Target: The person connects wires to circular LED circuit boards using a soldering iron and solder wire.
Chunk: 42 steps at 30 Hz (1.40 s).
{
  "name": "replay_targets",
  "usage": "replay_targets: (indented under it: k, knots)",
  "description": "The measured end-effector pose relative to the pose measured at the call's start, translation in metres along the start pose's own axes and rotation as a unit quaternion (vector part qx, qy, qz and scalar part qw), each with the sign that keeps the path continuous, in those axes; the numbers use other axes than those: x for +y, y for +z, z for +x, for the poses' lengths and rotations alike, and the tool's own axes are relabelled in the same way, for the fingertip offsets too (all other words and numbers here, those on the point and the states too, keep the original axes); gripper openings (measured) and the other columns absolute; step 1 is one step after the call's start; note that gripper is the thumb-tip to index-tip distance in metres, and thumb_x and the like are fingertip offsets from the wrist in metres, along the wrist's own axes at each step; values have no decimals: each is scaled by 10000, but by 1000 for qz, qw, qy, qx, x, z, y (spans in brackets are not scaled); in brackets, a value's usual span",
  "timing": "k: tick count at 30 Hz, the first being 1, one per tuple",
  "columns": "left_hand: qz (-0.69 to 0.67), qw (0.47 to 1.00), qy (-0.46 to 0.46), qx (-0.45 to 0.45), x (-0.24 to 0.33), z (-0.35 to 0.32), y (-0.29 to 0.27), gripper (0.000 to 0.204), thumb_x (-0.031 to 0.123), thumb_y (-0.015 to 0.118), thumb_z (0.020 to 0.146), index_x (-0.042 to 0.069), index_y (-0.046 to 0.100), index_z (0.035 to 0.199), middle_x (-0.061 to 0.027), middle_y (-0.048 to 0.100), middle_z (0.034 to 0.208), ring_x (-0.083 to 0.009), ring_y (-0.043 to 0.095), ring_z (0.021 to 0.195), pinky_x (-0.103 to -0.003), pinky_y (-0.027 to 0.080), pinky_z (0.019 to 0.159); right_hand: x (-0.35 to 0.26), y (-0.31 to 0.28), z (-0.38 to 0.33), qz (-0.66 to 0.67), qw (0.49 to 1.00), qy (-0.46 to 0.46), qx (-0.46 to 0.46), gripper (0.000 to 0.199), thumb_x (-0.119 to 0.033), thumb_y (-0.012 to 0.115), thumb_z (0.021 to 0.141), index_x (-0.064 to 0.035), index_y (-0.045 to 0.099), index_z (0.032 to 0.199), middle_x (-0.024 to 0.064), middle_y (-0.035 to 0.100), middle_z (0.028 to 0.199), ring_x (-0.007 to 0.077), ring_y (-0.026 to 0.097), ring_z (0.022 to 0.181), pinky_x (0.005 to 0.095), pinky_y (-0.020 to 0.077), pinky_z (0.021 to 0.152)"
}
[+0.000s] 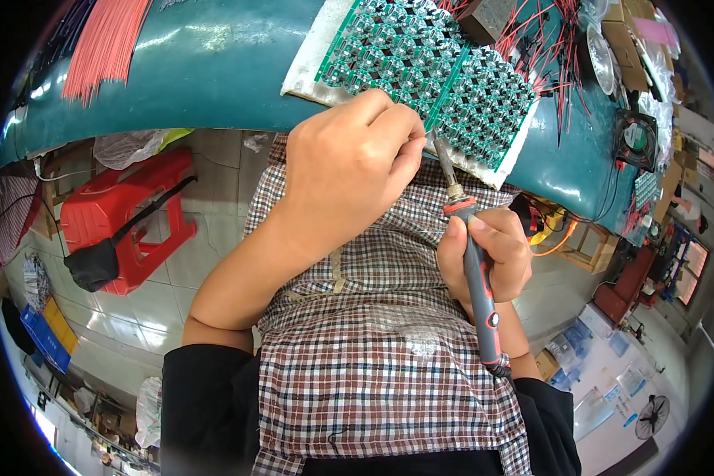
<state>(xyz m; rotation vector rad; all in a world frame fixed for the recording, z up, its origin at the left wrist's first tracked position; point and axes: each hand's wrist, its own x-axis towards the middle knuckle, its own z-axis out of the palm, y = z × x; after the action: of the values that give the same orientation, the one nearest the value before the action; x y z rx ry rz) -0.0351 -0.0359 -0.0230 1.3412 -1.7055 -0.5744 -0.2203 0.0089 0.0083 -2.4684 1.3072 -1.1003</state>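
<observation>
My right hand (506,258) is closed around the grey and red handle of a soldering iron (479,289). The iron's metal tip points up to the near edge of a green circuit board panel (484,103) packed with small components. Beside that tip, my left hand (357,151) is closed with its fingers pinched at the board's edge; what they hold, if anything, is hidden. A second green panel (397,51) adjoins the first on the left. Both lie on a white foam slab (305,70). A thin pale strand shows beside my right thumb.
The teal table (206,71) carries a bundle of pink-red wires (107,51) at the far left. A dark block (485,19) rests on the panels' far edge, near loose red and black wires (559,55). A small black fan (636,140) stands right. A red stool (127,214) is lower left.
</observation>
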Motion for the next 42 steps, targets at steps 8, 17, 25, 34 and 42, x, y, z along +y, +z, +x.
replay_targets:
  k: [8,17,25,34,42]
  knots:
    - [-2,1000,3,-10,-2,-2,-2,107,58,770,749,90,688,810,0,621,762,-121,556,519,-264,435,478,-4,4,1,-11,1000,4,6,358,-55,795,753,-83,514,973,66,581,713,186,558,507,293,446,431]
    - [0,1000,-12,-11,2,-3,-11,110,34,748,751,82,668,810,-10,581,738,-117,567,540,-260,456,491,-4,-6,1,35,999,17,33,328,-47,776,771,-55,509,963,91,595,705,185,575,516,291,459,439]
    - [19,999,20,39,1,4,-7,140,72,738,726,106,608,768,-24,573,751,-217,601,552,-329,469,488,-5,-8,9,48,999,19,13,276,-22,734,778,-40,491,909,82,581,668,178,547,485,294,434,429]
    - [26,999,-1,38,2,4,-5,151,77,746,727,107,602,763,-19,585,725,-217,613,558,-333,475,485,-5,-7,11,43,999,10,7,272,-20,730,768,-46,491,896,66,563,635,171,528,474,293,419,420]
    - [43,997,5,63,4,7,0,167,90,746,729,99,579,742,-31,581,714,-227,606,552,-345,471,478,0,-7,15,43,999,18,26,270,-18,738,772,-31,497,894,87,572,655,175,551,485,287,441,434]
